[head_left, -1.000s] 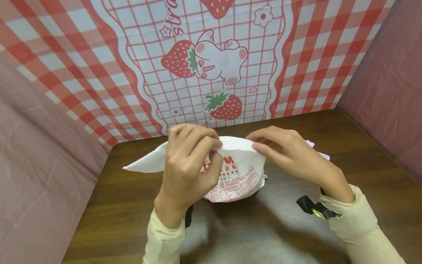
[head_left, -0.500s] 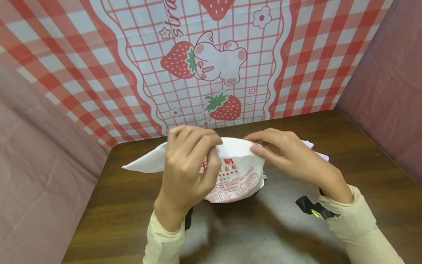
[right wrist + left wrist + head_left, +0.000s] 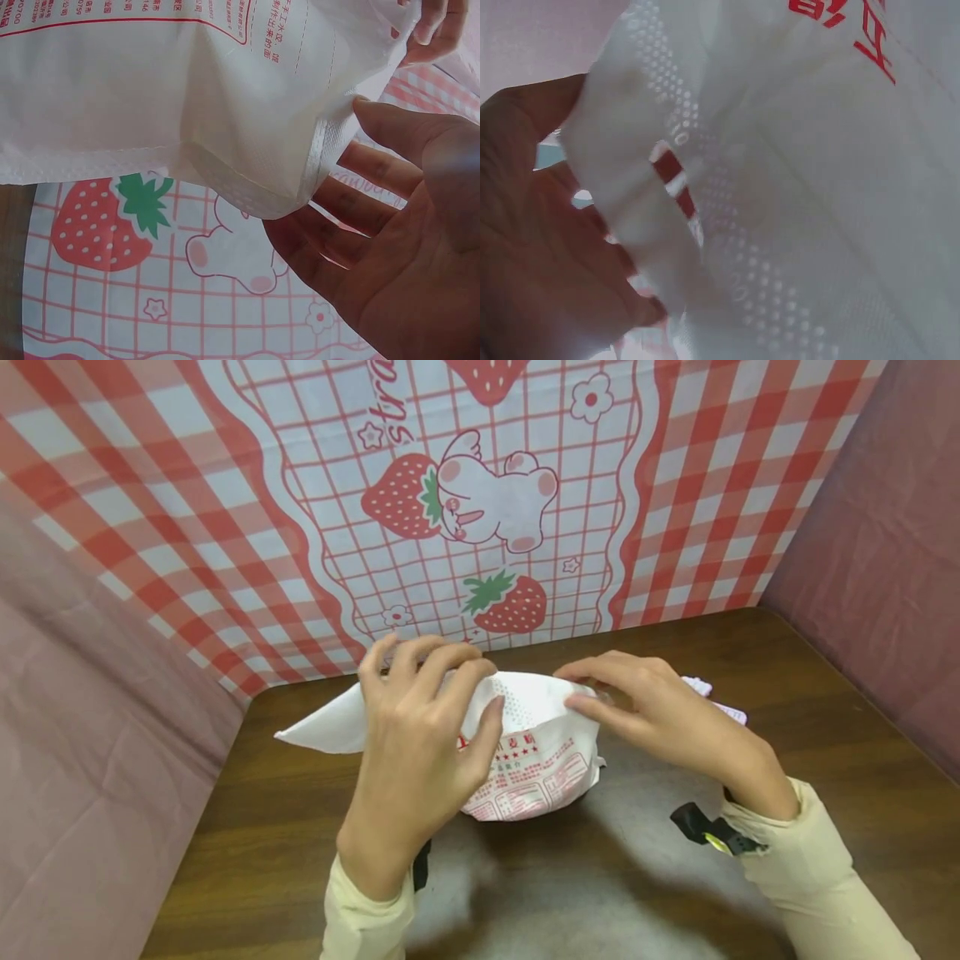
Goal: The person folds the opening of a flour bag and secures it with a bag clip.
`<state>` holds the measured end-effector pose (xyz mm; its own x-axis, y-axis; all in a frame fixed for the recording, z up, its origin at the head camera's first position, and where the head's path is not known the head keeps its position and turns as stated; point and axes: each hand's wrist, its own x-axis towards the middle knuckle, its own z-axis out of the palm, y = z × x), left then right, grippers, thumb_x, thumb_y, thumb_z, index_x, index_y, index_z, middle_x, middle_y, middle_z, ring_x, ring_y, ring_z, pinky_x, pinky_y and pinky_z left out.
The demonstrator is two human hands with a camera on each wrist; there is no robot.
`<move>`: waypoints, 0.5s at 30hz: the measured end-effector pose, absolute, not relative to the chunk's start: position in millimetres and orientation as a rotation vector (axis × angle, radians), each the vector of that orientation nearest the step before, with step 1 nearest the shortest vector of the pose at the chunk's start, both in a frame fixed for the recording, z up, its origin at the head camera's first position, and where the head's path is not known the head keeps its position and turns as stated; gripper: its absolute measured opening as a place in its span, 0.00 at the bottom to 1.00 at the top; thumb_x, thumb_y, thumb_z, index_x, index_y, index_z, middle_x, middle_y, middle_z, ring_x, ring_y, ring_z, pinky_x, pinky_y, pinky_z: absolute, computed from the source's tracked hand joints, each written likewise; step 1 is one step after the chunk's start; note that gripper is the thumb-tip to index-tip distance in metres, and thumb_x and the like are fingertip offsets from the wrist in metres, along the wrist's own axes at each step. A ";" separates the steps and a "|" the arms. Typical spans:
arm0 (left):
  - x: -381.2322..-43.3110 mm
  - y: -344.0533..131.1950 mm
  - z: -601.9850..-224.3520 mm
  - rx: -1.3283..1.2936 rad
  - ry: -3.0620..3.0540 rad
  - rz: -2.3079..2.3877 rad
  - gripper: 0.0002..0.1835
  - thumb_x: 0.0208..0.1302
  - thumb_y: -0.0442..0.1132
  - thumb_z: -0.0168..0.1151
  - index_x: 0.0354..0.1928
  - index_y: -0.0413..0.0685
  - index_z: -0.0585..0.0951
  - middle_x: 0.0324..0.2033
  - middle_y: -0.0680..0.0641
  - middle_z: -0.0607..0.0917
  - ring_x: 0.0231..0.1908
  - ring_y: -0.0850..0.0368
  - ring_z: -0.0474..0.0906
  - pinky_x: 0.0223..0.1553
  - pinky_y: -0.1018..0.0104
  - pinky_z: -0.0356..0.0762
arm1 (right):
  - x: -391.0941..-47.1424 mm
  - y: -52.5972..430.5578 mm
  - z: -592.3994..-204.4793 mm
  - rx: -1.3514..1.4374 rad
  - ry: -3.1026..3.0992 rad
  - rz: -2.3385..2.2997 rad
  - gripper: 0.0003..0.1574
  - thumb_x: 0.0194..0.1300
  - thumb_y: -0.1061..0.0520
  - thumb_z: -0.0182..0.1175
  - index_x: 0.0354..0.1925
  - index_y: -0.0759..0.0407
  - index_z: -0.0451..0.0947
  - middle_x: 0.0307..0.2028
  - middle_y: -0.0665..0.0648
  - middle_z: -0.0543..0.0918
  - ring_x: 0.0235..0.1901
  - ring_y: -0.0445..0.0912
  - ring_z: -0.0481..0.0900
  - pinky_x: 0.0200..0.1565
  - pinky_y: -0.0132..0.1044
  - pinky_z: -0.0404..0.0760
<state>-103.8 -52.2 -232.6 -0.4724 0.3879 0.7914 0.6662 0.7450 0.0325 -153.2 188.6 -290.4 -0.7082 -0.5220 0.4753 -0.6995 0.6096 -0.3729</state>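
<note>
**A:** So where's the bag at in this one?

**B:** The white bag (image 3: 536,752) with red print sits roughly mid-counter (image 3: 750,893), held up off the dark wood by both hands. One corner of it sticks out flat to the person's left.

**A:** And the grips?

**B:** The left hand (image 3: 416,752) is grasping the bag's upper edge: fingers curled over the top, thumb pressed on the printed side. The left wrist view backs that up, with a fold of the dotted white material (image 3: 727,225) bunched against the fingers (image 3: 547,247). The right hand (image 3: 660,718) is at the other end of the top edge, fingertips pinching the rim lightly. From the right wrist view the palm (image 3: 405,247) looks fairly relaxed under the bag's seamed corner (image 3: 247,165), so it's a loose pinch, not a clench.

**A:** Anything else around?

**B:** A strawberry-and-bunny checked cloth (image 3: 480,510) hangs behind the counter, plain pinkish cloth (image 3: 90,735) on both sides. Something small and pale (image 3: 720,702) peeks out just behind the right hand, can't tell what. Cream sleeves (image 3: 817,877), black strap on each wrist.
</note>
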 end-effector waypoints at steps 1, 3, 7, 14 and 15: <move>-103.5 -52.8 -232.8 -0.766 -2.137 -0.410 0.09 0.51 0.40 0.61 0.35 0.45 0.81 0.38 0.48 0.80 0.45 0.50 0.70 0.58 0.47 0.49 | -153.4 188.6 -290.7 0.987 -2.516 0.777 0.17 0.62 0.48 0.55 0.50 0.43 0.73 0.45 0.40 0.76 0.41 0.32 0.73 0.40 0.31 0.74; -103.4 -53.6 -233.8 -0.719 -2.164 -0.374 0.12 0.50 0.42 0.63 0.37 0.46 0.81 0.39 0.48 0.80 0.47 0.48 0.68 0.60 0.43 0.43 | -153.7 188.8 -290.9 0.985 -2.511 0.766 0.17 0.62 0.48 0.55 0.50 0.43 0.73 0.45 0.40 0.76 0.40 0.32 0.73 0.39 0.32 0.74; -105.8 -55.1 -237.8 -0.662 -2.203 -0.341 0.16 0.50 0.45 0.64 0.41 0.47 0.80 0.43 0.46 0.78 0.50 0.47 0.66 0.60 0.41 0.42 | -153.7 188.7 -290.8 0.984 -2.501 0.755 0.17 0.61 0.48 0.56 0.49 0.44 0.74 0.44 0.40 0.77 0.39 0.32 0.73 0.39 0.31 0.74; -111.3 -57.3 -245.4 -0.609 -2.265 -0.298 0.15 0.50 0.45 0.64 0.41 0.48 0.80 0.48 0.44 0.75 0.52 0.44 0.63 0.59 0.42 0.44 | -155.1 188.9 -290.7 0.986 -2.478 0.738 0.14 0.60 0.49 0.58 0.46 0.45 0.76 0.40 0.40 0.79 0.37 0.31 0.74 0.37 0.30 0.74; -111.8 -57.6 -246.0 -0.608 -2.269 -0.299 0.15 0.50 0.45 0.65 0.40 0.48 0.80 0.47 0.44 0.75 0.52 0.45 0.63 0.58 0.42 0.45 | -155.4 189.0 -290.8 0.989 -2.476 0.736 0.13 0.60 0.49 0.58 0.45 0.45 0.77 0.39 0.39 0.79 0.36 0.31 0.74 0.37 0.30 0.74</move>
<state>-111.8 -57.6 -246.0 -0.6023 0.3340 0.7251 0.5103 0.8596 0.0279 -155.4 189.0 -290.8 -0.6835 -0.5204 0.5118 -0.7155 0.6164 -0.3288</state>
